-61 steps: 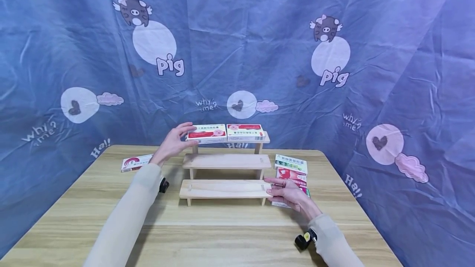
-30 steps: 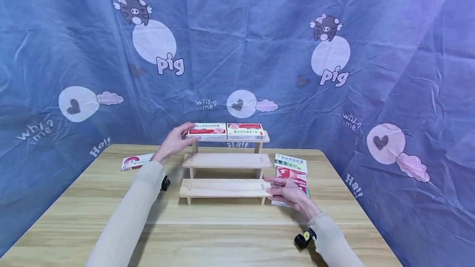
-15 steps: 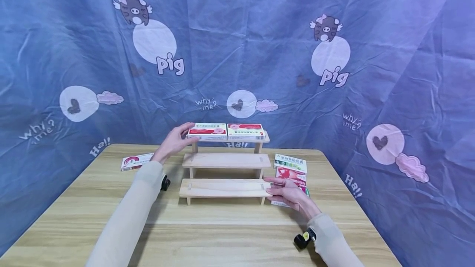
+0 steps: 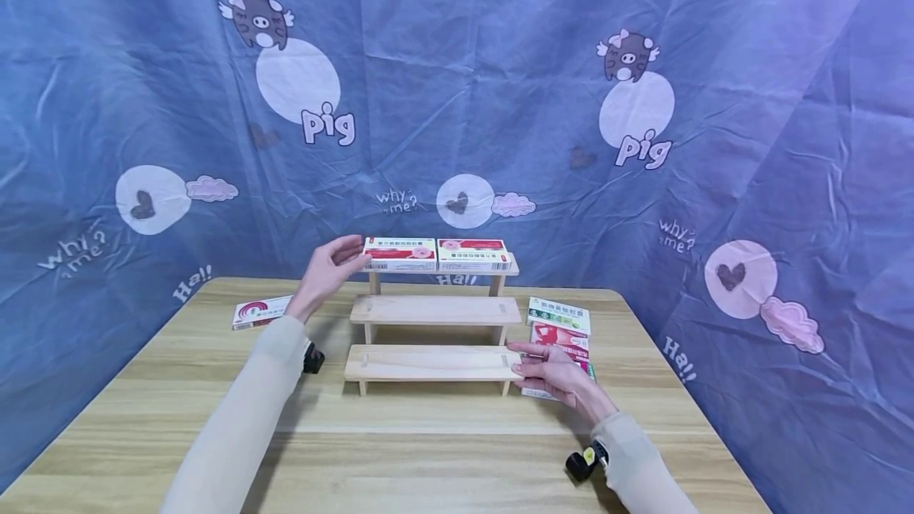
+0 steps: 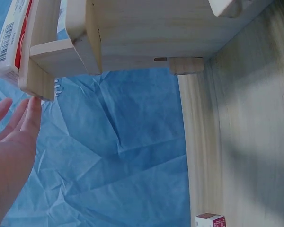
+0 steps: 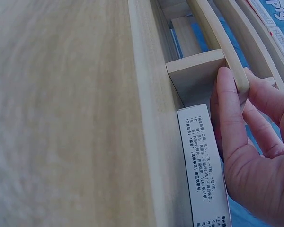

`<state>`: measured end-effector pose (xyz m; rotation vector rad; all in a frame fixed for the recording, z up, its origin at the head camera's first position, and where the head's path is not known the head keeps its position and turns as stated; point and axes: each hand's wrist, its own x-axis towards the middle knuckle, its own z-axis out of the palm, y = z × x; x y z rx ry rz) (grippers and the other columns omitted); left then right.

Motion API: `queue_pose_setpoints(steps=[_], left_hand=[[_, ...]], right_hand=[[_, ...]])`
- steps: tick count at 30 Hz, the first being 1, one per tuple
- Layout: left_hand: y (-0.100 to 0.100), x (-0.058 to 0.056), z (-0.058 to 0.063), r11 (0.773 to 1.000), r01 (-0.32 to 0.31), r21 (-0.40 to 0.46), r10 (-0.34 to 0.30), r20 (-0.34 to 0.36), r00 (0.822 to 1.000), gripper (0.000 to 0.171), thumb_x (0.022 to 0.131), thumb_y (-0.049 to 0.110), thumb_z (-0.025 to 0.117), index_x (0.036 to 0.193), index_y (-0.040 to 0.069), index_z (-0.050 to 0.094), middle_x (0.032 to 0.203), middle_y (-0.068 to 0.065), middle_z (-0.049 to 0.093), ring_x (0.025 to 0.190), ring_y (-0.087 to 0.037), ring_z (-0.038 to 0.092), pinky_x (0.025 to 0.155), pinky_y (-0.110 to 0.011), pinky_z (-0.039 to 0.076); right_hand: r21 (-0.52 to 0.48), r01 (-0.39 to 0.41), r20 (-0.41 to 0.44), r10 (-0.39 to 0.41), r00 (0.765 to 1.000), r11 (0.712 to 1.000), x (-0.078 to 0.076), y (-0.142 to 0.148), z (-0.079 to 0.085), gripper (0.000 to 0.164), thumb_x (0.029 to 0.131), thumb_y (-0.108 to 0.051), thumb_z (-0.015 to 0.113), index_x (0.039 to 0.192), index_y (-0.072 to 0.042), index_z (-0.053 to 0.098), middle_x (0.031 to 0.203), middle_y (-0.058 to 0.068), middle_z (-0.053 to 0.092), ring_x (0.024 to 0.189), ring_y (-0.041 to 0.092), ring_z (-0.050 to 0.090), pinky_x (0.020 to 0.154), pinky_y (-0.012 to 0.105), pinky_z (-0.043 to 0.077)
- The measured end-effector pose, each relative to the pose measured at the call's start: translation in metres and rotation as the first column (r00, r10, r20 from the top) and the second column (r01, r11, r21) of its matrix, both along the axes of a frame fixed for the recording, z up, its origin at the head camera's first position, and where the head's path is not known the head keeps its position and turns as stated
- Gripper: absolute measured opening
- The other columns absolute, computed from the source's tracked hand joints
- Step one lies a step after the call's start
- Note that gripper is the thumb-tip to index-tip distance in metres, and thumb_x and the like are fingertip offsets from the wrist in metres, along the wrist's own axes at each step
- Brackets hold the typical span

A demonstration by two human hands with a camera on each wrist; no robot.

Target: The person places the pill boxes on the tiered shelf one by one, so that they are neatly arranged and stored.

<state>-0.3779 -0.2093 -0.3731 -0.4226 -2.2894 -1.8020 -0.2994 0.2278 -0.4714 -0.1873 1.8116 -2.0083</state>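
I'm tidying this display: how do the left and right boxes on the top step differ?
The left box has its red band in front; the right box, behind. The left box's pink disc sits toward its right end, the right box's toward its left. Both lie flat.

head cam up high, looking fwd & down over the table (image 4: 428,466); l wrist cam (image 4: 312,358) close in, sideways, facing the curtain (image 5: 123,146) past the stand (image 4: 435,309); r wrist cam (image 4: 577,466) sideways, tight on stand's r end, all 3 share it
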Motion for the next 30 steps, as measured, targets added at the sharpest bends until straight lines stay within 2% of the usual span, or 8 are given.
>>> queue_pose_setpoints(steps=[5,8,10,14,17,22,26,30], left_hand=[[-0.006,0.003,-0.001,0.998,-0.058,-0.021,0.057,-0.039,0.998,0.060,0.090,0.033,0.071,0.137,0.000,0.053,0.133,-0.020,0.060,0.112,-0.017,0.063,0.086,-0.012,0.052],[-0.010,0.004,-0.001,0.998,-0.061,-0.005,0.061,-0.040,0.997,0.055,0.091,0.032,0.071,0.132,-0.002,0.057,0.124,-0.020,0.065,0.093,-0.007,0.066,0.078,-0.015,0.055],[-0.013,0.006,-0.001,0.998,-0.061,0.005,0.062,-0.047,0.997,0.050,0.091,0.032,0.070,0.128,-0.002,0.060,0.116,-0.017,0.069,0.086,-0.005,0.067,0.075,-0.018,0.058],[-0.021,0.010,-0.005,0.998,-0.061,-0.008,0.060,-0.060,0.996,0.042,0.093,0.031,0.068,0.120,-0.001,0.064,0.102,-0.011,0.074,0.082,-0.010,0.070,0.073,-0.026,0.060],[-0.028,0.012,-0.010,0.998,-0.053,-0.026,0.052,-0.050,0.997,0.038,0.093,0.032,0.068,0.116,0.001,0.066,0.097,-0.013,0.074,0.077,-0.013,0.069,0.068,-0.028,0.060],[-0.037,0.016,-0.018,0.997,-0.055,-0.046,0.055,-0.012,0.998,0.042,0.093,0.035,0.068,0.115,-0.001,0.065,0.088,-0.003,0.075,0.066,-0.011,0.063,0.057,-0.023,0.054],[-0.043,0.020,-0.022,0.998,-0.041,-0.042,0.043,0.028,0.999,0.046,0.093,0.034,0.067,0.118,-0.004,0.063,0.081,0.011,0.073,0.064,-0.008,0.059,0.056,-0.019,0.052],[-0.052,0.024,-0.025,0.998,-0.044,-0.044,0.047,0.056,0.997,0.041,0.093,0.034,0.068,0.116,0.000,0.064,0.080,0.014,0.072,0.064,-0.005,0.057,0.056,-0.018,0.050]], right_hand=[[0.000,0.000,0.005,0.000,1.000,1.000,0.000,0.000,0.000,0.053,0.094,0.006,0.056,0.144,0.007,0.039,0.102,0.009,0.065,0.093,0.020,0.070,0.086,0.033,0.061],[0.000,-0.001,0.006,0.001,1.000,1.000,0.000,-0.001,0.000,0.052,0.095,0.006,0.055,0.144,0.007,0.039,0.102,0.009,0.065,0.092,0.019,0.070,0.085,0.032,0.061],[0.000,-0.002,0.004,0.002,1.000,1.000,-0.001,0.000,0.000,0.052,0.095,0.006,0.055,0.144,0.008,0.038,0.102,0.008,0.065,0.092,0.019,0.070,0.085,0.032,0.061],[0.001,-0.002,-0.001,0.002,1.000,1.000,-0.002,0.000,0.000,0.053,0.095,0.006,0.055,0.145,0.008,0.038,0.103,0.008,0.065,0.092,0.019,0.070,0.085,0.031,0.061],[0.007,-0.001,-0.001,0.001,1.000,1.000,-0.001,0.000,-0.001,0.054,0.094,0.005,0.056,0.145,0.008,0.037,0.103,0.008,0.065,0.093,0.019,0.070,0.085,0.032,0.061],[0.012,-0.002,-0.007,0.002,1.000,1.000,-0.001,0.000,-0.003,0.054,0.094,0.005,0.056,0.145,0.008,0.037,0.105,0.007,0.066,0.093,0.019,0.070,0.086,0.032,0.061],[0.011,-0.002,-0.008,0.002,1.000,1.000,-0.002,0.001,-0.002,0.054,0.095,0.005,0.055,0.145,0.008,0.037,0.105,0.007,0.066,0.093,0.019,0.070,0.086,0.032,0.060],[0.013,-0.003,-0.007,0.003,1.000,1.000,-0.001,0.000,-0.001,0.053,0.095,0.006,0.054,0.145,0.008,0.037,0.102,0.008,0.067,0.093,0.018,0.070,0.087,0.033,0.060]])
